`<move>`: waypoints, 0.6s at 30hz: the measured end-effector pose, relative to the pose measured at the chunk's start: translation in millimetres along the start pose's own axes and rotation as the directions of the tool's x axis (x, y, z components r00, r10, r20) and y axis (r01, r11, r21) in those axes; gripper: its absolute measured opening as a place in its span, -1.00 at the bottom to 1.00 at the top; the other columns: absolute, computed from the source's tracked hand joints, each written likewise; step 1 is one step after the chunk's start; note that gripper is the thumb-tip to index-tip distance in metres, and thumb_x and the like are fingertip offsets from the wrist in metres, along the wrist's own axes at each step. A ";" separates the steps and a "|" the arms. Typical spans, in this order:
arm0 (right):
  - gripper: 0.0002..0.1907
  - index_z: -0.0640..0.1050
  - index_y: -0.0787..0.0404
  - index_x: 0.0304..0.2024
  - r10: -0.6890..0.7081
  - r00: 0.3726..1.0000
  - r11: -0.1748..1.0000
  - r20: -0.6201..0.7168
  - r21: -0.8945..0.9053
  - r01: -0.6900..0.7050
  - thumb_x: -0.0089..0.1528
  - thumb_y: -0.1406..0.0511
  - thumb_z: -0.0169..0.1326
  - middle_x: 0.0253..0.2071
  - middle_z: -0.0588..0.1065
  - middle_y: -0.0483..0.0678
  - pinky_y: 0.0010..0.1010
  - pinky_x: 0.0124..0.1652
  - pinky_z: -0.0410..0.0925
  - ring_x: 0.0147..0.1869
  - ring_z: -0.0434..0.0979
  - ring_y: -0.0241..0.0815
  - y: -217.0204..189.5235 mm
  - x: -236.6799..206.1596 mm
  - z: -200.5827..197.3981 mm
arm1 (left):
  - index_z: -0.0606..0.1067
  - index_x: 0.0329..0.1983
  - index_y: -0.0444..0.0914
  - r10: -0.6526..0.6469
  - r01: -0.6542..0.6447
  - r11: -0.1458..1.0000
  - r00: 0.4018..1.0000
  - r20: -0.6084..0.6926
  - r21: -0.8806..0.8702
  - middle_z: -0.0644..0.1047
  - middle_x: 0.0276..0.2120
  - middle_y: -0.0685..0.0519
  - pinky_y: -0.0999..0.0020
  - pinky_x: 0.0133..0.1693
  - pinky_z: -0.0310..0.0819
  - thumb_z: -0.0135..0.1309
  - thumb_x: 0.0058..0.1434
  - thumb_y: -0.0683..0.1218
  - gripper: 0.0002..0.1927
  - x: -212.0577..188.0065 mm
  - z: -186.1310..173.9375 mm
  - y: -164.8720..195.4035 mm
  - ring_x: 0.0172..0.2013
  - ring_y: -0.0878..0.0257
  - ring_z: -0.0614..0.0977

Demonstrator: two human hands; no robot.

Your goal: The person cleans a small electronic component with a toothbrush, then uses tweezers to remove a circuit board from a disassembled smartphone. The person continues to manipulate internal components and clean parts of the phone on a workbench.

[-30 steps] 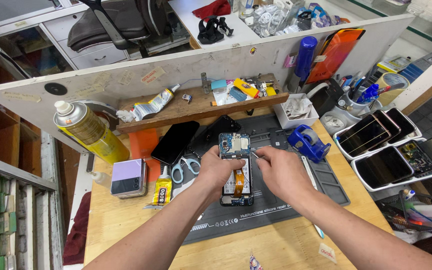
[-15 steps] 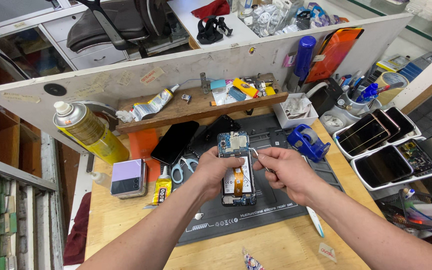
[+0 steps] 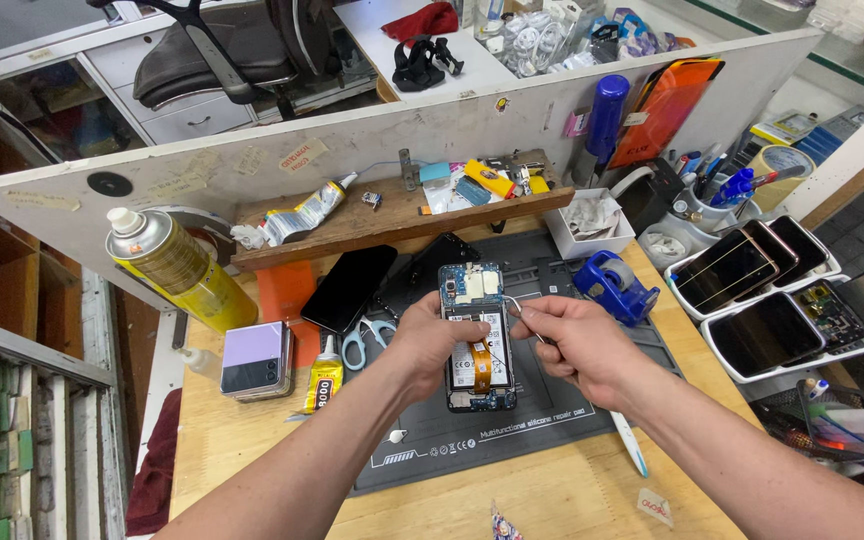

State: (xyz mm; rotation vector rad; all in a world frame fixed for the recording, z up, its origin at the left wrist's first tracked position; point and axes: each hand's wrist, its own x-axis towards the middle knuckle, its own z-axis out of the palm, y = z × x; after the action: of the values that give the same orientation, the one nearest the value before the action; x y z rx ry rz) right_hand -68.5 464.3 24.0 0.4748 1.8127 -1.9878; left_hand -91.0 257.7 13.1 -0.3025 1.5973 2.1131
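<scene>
Upright, the opened phone (image 3: 477, 340) sits gripped in the left hand (image 3: 432, 345); right hand (image 3: 572, 345) pinches tweezers (image 3: 515, 305) beside its top

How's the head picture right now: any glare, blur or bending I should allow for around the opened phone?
Head view: even, bright light, soft shadows under the hands; opened phone sharp, no glare on it; left hand and right hand unblurred; wide-angle bending curves the divider board and edges; slight sheen on the spray can.
</scene>
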 end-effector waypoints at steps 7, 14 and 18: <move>-0.70 0.61 0.26 0.00 -0.306 0.950 0.826 -0.064 -0.515 0.231 0.24 0.30 0.13 -0.35 0.62 -0.12 -0.47 -0.42 0.37 -0.46 0.47 -0.34 1.1 -4.5 8.7 | 0.47 -0.06 -0.32 -0.007 0.008 0.999 0.999 -0.033 0.031 0.65 -0.21 -0.07 0.19 -0.22 0.71 0.18 0.06 -0.38 -0.64 -0.3 3.8 -2.1 -0.26 0.16 0.71; -0.73 0.64 0.29 -0.04 -0.353 0.933 0.811 -0.075 -0.522 0.265 0.28 0.29 0.09 -0.36 0.64 -0.13 -0.53 -0.39 0.33 -0.42 0.49 -0.42 5.0 -7.1 10.3 | 0.46 -0.05 -0.30 -0.042 0.043 0.998 0.999 -0.016 0.044 0.65 -0.22 -0.05 0.16 -0.24 0.69 0.17 0.07 -0.37 -0.64 -1.8 1.5 -0.1 -0.27 0.16 0.71; -0.71 0.64 0.34 0.02 -0.097 0.993 0.971 -0.071 -0.227 0.079 0.36 0.28 0.06 -0.31 0.59 -0.01 -0.35 -0.46 0.14 -0.46 0.28 -0.21 3.6 -1.2 6.6 | 0.45 -0.06 -0.31 -0.033 0.033 0.999 0.999 0.029 -0.001 0.64 -0.22 -0.06 0.17 -0.21 0.70 0.16 0.08 -0.38 -0.65 -0.6 -0.9 1.2 -0.25 0.15 0.71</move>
State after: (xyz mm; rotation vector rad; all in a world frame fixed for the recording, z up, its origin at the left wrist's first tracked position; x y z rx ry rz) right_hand -65.4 457.6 22.2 0.4165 2.1120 -1.8133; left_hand -91.2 256.4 14.0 -0.2951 1.5636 2.0849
